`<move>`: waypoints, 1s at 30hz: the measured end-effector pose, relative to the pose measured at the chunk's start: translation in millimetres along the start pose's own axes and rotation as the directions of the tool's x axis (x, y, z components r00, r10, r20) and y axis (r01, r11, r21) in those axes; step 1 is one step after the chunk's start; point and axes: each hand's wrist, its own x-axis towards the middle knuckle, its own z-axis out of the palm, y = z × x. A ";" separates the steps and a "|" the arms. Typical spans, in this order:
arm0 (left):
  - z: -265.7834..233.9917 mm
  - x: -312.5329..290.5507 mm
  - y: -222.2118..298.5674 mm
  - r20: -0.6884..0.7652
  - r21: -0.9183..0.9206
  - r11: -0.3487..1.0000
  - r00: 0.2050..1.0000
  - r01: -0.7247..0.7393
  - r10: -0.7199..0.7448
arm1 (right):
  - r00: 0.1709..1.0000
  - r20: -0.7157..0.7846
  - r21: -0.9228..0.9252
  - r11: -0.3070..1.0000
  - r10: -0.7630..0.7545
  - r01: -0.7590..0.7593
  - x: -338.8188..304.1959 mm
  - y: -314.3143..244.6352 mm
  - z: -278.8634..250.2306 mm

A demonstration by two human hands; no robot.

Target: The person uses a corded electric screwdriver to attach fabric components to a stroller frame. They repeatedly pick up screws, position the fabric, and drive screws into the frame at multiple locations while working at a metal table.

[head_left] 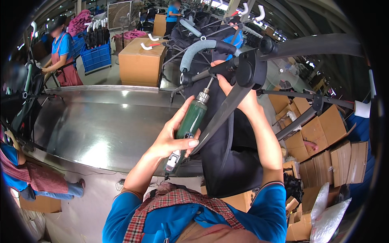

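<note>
My left hand (168, 135) is wrapped round a green electric screwdriver (192, 120), thumb across its body. The bit points up and away, its tip at a dark joint on a black stroller frame (221, 114). Behind that joint, my right hand (239, 95) grips the frame, its fingers partly hidden by the tubes. Just beyond is a curved bar with grey foam (196, 50). Black fabric (221, 162) hangs from the frame between my forearms. Whether the bit sits in a screw, I cannot tell.
A shiny metal table (93, 133) stretches to the left, with a large cardboard box (139, 62) beyond it. Co-workers stand at the far left (63, 52) and near left (40, 178). Open cartons (320, 133) are stacked at the right. A blue crate (96, 57) stands farther back.
</note>
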 end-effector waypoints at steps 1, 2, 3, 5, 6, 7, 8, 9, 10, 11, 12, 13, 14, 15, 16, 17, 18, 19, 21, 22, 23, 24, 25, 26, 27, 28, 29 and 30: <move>1.6 0.4 -1.2 -0.013 0.015 1.000 1.000 0.001 -0.001 | 1.000 -0.016 0.030 1.000 0.004 -0.003 -0.4 0.0 2.1; 5.6 1.2 -1.8 -0.029 0.004 1.000 1.000 -0.003 0.003 | 0.999 -0.032 0.060 0.998 0.008 -0.006 -0.6 0.4 3.2; 10.8 1.8 -1.6 -0.046 -0.006 1.000 0.999 -0.007 0.007 | 1.000 -0.028 0.044 0.999 0.005 -0.004 -0.4 1.3 3.7; 14.0 2.9 -5.2 -0.057 -0.051 0.999 0.998 -0.008 0.005 | 1.000 -0.022 0.011 1.000 0.001 0.000 -0.5 3.5 3.1; 15.4 3.5 -5.3 -0.057 -0.091 0.996 0.998 0.001 -0.006 | 1.000 -0.014 0.002 1.000 0.011 -0.011 -0.6 4.1 2.1; 17.4 4.1 -5.5 -0.056 -0.130 0.991 0.998 0.011 -0.019 | 1.000 -0.007 -0.008 1.000 0.021 -0.021 -1.6 4.8 0.6; 19.3 5.2 -6.2 -0.054 -0.170 0.985 0.998 0.022 -0.031 | 0.999 0.000 -0.018 0.999 0.032 -0.032 -2.8 5.4 -0.7; 16.4 7.7 -9.3 -0.039 -0.216 0.976 0.998 0.030 -0.039 | 0.999 0.002 -0.003 0.999 0.049 -0.049 -1.7 3.5 -0.7; 15.6 9.0 -9.8 -0.033 -0.217 0.976 0.999 0.020 -0.028 | 0.998 0.003 0.011 0.998 0.067 -0.067 -0.7 1.2 -0.1; 15.4 9.9 -9.9 -0.026 -0.219 0.976 1.000 0.010 -0.016 | 0.996 0.005 0.023 0.996 0.084 -0.084 0.4 -0.5 -1.3; 17.9 7.3 -15.5 -0.035 -0.225 0.974 0.999 0.004 -0.013 | 0.997 0.037 -0.014 0.998 0.065 -0.064 -2.3 2.0 -4.2; 19.8 9.1 -14.6 -0.056 -0.221 0.975 0.998 0.011 -0.024 | 0.997 0.070 -0.050 0.998 0.046 -0.042 -0.6 4.1 -9.0; 17.0 13.9 -16.3 -0.051 -0.202 0.979 0.999 0.009 -0.019 | 0.994 0.105 -0.087 0.996 0.028 -0.019 1.7 6.0 -14.7; 16.4 13.9 -16.6 -0.058 -0.198 0.980 0.998 -0.002 -0.010 | 0.990 0.143 -0.119 0.993 -0.008 0.025 3.1 5.8 -19.2; 16.8 13.6 -18.1 -0.062 -0.193 0.981 0.998 -0.017 0.005 | 0.983 0.183 -0.148 0.989 0.004 0.024 2.6 7.2 -28.4; 17.6 10.3 -19.7 -0.093 -0.158 0.987 0.995 -0.038 0.023 | 0.987 0.148 -0.171 0.982 -0.057 0.083 -7.3 7.1 -40.5; 17.5 4.7 -22.7 -0.136 -0.092 0.994 0.990 -0.056 0.043 | 0.985 0.118 -0.200 0.969 -0.122 0.144 -18.5 7.7 -57.2; 15.6 -7.2 -27.3 -0.220 0.001 0.998 0.973 -0.063 0.062 | 0.985 -0.033 -0.256 0.954 -0.169 0.155 -32.7 1.6 -75.5; 9.6 -39.7 -40.7 -0.369 0.057 0.996 0.926 -0.066 0.083 | 0.870 -0.433 -0.310 0.945 -0.237 0.103 -83.1 11.2 -124.5; 5.7 -56.2 -51.8 -0.422 0.016 0.998 0.904 -0.067 0.068 | 0.714 -0.658 -0.299 0.953 -0.240 0.045 -118.4 36.8 -157.6; 0.1 -76.1 -64.9 -0.520 0.029 0.999 0.853 -0.038 0.048 | 0.451 -0.852 -0.284 0.958 -0.267 0.030 -149.2 69.6 -186.1; -4.0 -96.8 -78.5 -0.614 0.039 0.999 0.788 -0.012 0.034 | 0.331 -0.928 -0.166 0.986 -0.168 0.034 -183.9 111.9 -220.3; -7.7 -113.4 -94.5 -0.721 0.006 0.999 0.693 0.037 -0.021 | 0.457 -0.888 -0.053 0.999 -0.051 0.006 -214.1 147.7 -237.5; -9.7 -128.5 -110.5 -0.814 -0.034 0.996 0.575 0.088 -0.079 | 0.576 -0.778 0.201 0.968 0.251 -0.151 -234.5 186.6 -226.2; -14.2 -142.9 -125.4 -0.842 -0.064 0.990 0.525 0.129 -0.123 | 0.716 -0.481 0.508 0.827 0.506 -0.243 -255.6 228.3 -206.1; -16.4 -157.4 -138.1 -0.868 -0.094 0.978 0.466 0.185 -0.171 | 0.595 -0.263 0.600 0.612 0.759 -0.515 -277.4 271.2 -166.2; -14.1 -172.5 -147.9 -0.893 -0.080 0.972 0.417 0.221 -0.168 | 0.394 -0.012 0.611 0.319 0.919 -0.725 -292.9 300.8 -122.5; -11.9 -191.3 -157.4 -0.908 -0.078 0.975 0.390 0.206 -0.155 | 0.490 0.234 0.702 0.203 0.840 -0.683 -299.1 313.6 -91.9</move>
